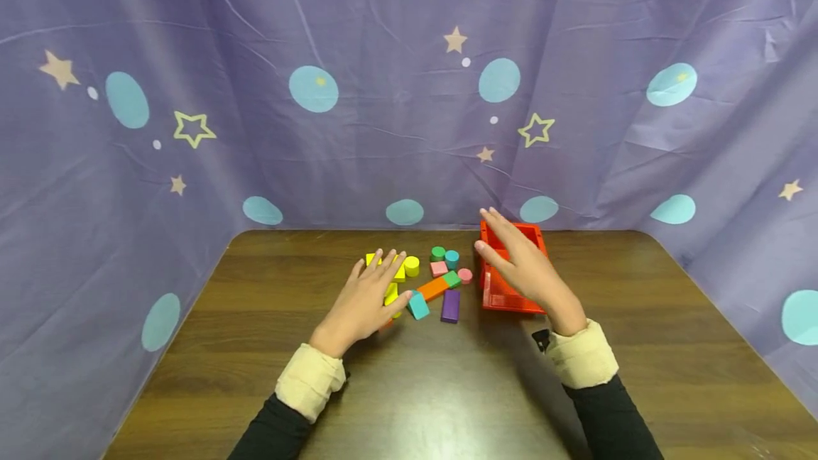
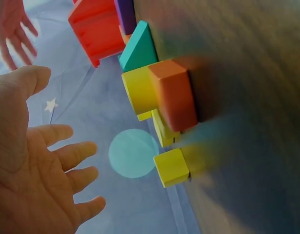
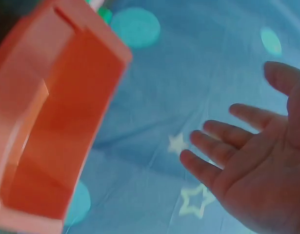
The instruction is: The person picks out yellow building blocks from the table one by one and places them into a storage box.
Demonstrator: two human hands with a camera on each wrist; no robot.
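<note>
My left hand (image 1: 361,306), fingers spread and holding nothing, hovers over the left side of a group of toy blocks. Partly hidden beneath it are yellow blocks; an orange block (image 2: 174,95) and a yellow cube (image 2: 171,168) show in the left wrist view. Just right of its thumb lies a teal triangular block (image 1: 418,306). My right hand (image 1: 529,272) is raised above an open red bin (image 1: 503,299), its fingers extended and its palm bare. That hand covers part of the bin; the right wrist view shows no blocks in the visible part of its inside.
Between the hands lie a purple block (image 1: 450,307), a long orange block (image 1: 433,289), a green block (image 1: 452,279), a yellow cylinder (image 1: 412,266) and several small pink, green and blue pieces. The wooden table (image 1: 255,304) meets a patterned purple curtain (image 1: 396,148) behind.
</note>
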